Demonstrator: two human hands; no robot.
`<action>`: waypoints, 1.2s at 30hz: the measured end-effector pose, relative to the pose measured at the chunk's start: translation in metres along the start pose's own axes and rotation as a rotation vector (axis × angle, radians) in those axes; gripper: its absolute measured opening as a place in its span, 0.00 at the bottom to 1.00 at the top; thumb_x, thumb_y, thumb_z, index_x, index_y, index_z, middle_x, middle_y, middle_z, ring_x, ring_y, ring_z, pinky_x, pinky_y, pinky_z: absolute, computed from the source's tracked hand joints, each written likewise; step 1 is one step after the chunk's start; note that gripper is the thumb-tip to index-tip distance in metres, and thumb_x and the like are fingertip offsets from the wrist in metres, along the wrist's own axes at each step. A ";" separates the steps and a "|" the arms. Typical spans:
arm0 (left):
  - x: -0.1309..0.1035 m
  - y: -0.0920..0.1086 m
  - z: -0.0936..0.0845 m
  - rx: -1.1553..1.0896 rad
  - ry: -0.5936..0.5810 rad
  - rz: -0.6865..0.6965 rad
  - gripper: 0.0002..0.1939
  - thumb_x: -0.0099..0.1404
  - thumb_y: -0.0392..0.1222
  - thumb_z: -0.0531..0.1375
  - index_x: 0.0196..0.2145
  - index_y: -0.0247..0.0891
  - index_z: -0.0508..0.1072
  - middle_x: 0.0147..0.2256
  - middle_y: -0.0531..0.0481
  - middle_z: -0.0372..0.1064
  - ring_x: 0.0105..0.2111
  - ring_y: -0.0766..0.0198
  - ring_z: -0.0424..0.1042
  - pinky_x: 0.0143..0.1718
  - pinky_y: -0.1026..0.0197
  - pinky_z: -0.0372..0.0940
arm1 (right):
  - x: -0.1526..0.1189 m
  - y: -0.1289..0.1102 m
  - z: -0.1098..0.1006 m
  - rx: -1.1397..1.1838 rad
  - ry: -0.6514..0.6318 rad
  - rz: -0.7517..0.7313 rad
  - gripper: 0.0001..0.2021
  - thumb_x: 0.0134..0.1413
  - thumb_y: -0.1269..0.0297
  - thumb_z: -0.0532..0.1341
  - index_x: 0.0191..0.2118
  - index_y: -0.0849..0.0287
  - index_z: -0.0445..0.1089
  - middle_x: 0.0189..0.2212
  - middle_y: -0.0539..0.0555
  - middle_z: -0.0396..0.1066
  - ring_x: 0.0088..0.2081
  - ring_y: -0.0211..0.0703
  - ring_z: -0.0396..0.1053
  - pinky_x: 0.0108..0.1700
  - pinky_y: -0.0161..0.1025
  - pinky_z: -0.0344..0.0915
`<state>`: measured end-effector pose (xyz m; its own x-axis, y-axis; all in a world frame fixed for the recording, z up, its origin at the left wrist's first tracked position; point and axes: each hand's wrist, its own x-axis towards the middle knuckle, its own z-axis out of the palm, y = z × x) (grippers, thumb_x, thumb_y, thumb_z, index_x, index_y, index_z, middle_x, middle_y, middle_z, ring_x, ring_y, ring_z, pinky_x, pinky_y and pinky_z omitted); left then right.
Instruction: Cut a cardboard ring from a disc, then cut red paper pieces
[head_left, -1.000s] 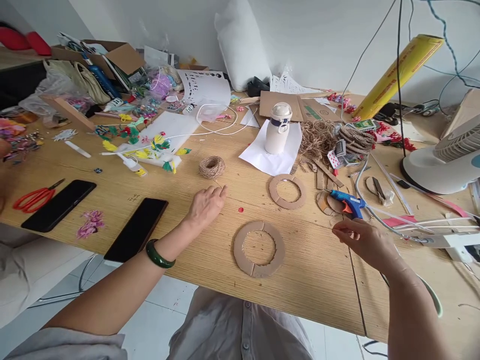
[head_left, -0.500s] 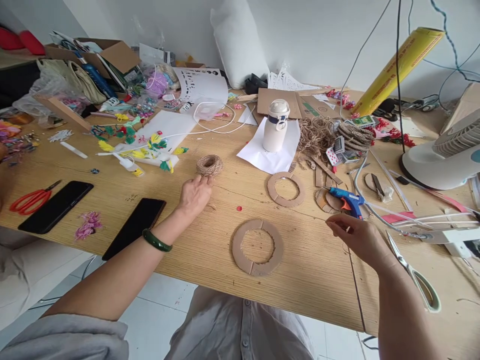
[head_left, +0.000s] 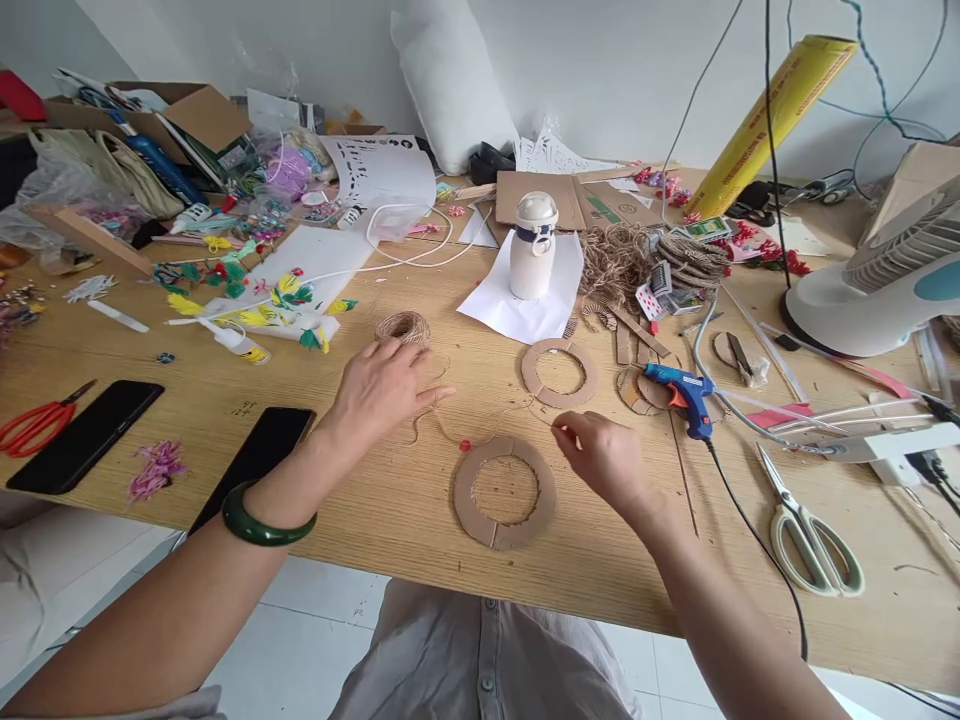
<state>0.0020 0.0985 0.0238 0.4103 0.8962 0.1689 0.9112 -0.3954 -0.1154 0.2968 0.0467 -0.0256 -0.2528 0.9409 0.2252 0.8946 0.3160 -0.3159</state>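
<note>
A coil of brown twine (head_left: 403,328) lies on the table. Just in front of it is my left hand (head_left: 379,388), palm down, its fingers stretched out and the thumb apart. The fingertips reach the coil's near edge; whether they touch it I cannot tell. Loose twine curls out beside the thumb and runs right towards my right hand (head_left: 604,450), whose thumb and forefinger are pinched on the strand. Below and between the hands lies a cardboard ring (head_left: 466,490) with a ragged inner edge. Another cardboard ring (head_left: 531,378) lies farther back, beyond my right hand.
A blue hot glue gun (head_left: 686,390) and white-handled scissors (head_left: 814,545) lie at the right. A white bottle (head_left: 531,270) stands on paper behind the rings. Two phones, one a black phone (head_left: 82,438), and red-handled scissors (head_left: 37,428) lie left. A fan (head_left: 862,300) stands far right.
My right hand has moved left, towards the rings, with the strand, which has gone from taut to slack. My left hand has spread and shifted slightly. The view has shifted a little.
</note>
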 end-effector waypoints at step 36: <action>-0.025 0.083 0.024 -0.585 -0.024 0.125 0.23 0.69 0.34 0.53 0.61 0.41 0.65 0.55 0.44 0.70 0.39 0.64 0.76 0.37 0.63 0.71 | 0.002 -0.025 0.019 -0.043 -0.057 -0.232 0.15 0.67 0.64 0.53 0.30 0.58 0.72 0.22 0.52 0.71 0.27 0.38 0.62 0.26 0.37 0.42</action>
<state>0.0667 0.0484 -0.0129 0.5209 0.8374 0.1654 0.7279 -0.5370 0.4264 0.2669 0.0431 -0.0352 -0.4725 0.8495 0.2345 0.8247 0.5201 -0.2222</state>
